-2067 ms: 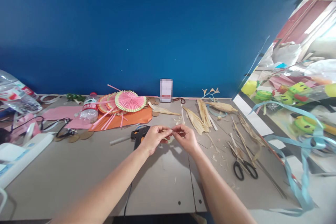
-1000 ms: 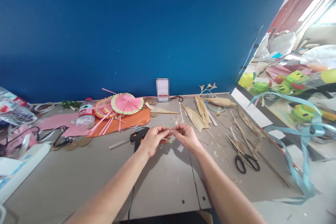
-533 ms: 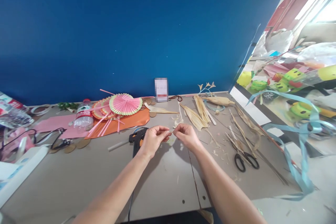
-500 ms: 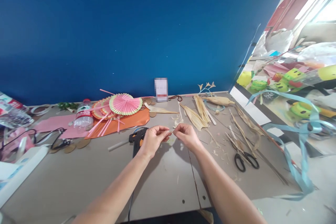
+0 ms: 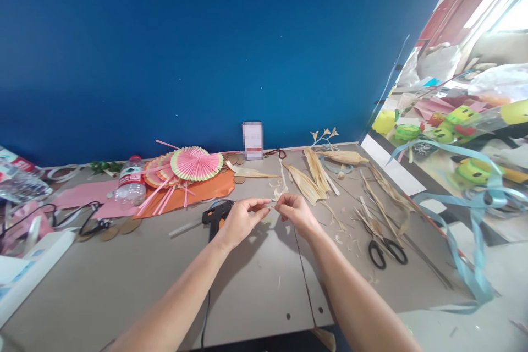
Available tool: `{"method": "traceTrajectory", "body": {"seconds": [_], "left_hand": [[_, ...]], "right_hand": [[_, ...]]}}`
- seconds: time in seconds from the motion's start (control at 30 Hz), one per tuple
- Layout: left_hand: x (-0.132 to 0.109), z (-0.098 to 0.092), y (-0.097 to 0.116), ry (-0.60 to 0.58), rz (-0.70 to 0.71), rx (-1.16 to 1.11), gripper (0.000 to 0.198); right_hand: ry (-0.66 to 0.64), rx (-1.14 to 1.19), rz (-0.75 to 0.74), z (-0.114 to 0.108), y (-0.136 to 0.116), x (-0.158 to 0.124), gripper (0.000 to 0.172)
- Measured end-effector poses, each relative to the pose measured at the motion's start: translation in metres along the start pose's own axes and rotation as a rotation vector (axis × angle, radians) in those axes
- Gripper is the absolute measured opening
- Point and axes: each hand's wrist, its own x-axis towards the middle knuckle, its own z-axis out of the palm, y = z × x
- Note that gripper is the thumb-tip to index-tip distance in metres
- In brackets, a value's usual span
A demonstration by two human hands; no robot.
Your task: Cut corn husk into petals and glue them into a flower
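By the table's near edge [image 5: 247, 338], the dark cord [image 5: 207, 308] runs down on your left; keep your forearm off it, since a snag could drag the tool it seems to feed. The dark seam [image 5: 303, 278] runs inward from that edge, below your right wrist.

Beyond it, over the middle of the table, your left hand [image 5: 244, 220] and right hand [image 5: 297, 213] face each other. The small pale piece [image 5: 273, 207] sits in the narrow gap between their fingertips. Your left thumb and forefinger end slightly apart; your right fingers are bunched together. The piece is too small to tell which fingers, if any, are clamped on it. It looks light and perhaps brittle, so steady one end with the very tips, work the other with small, even pressure, and brace your wrists.

The black glue gun [image 5: 213, 220] lies just beside your left hand; judge its nozzle hot and give your knuckles room. Toward the right edge, the black-handled scissors [image 5: 386, 253] rest well clear of you, with the shavings [image 5: 338, 239] scattered nearer; a dropped piece would be hard to spot among them. Towards the far edge, the dry husks [image 5: 304, 184] lie to the right and the pleated fans [image 5: 198, 164] to the left.
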Motion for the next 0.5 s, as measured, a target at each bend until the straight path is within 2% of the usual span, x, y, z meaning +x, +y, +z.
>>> {"method": "traceTrajectory", "body": {"seconds": [0.1, 0.23, 0.37, 0.5], "left_hand": [[-0.0013, -0.0005, 0.0021, 0.000, 0.118, 0.149, 0.026], [-0.0025, 0.0012, 0.0021, 0.025, 0.184, 0.259, 0.016], [-0.0019, 0.0000, 0.0002, 0.020, 0.169, 0.269, 0.015], [0.0006, -0.0031, -0.0019, -0.022, 0.082, 0.125, 0.017]], "right_hand": [[-0.022, -0.004, 0.009, 0.0004, 0.0008, -0.0007, 0.007], [-0.048, -0.014, 0.018, 0.0030, 0.0015, -0.0018, 0.007], [-0.054, -0.008, 0.009, 0.0050, 0.0008, -0.0022, 0.008], [-0.049, 0.004, -0.006, 0.0060, 0.0005, -0.0027, 0.007]]}}
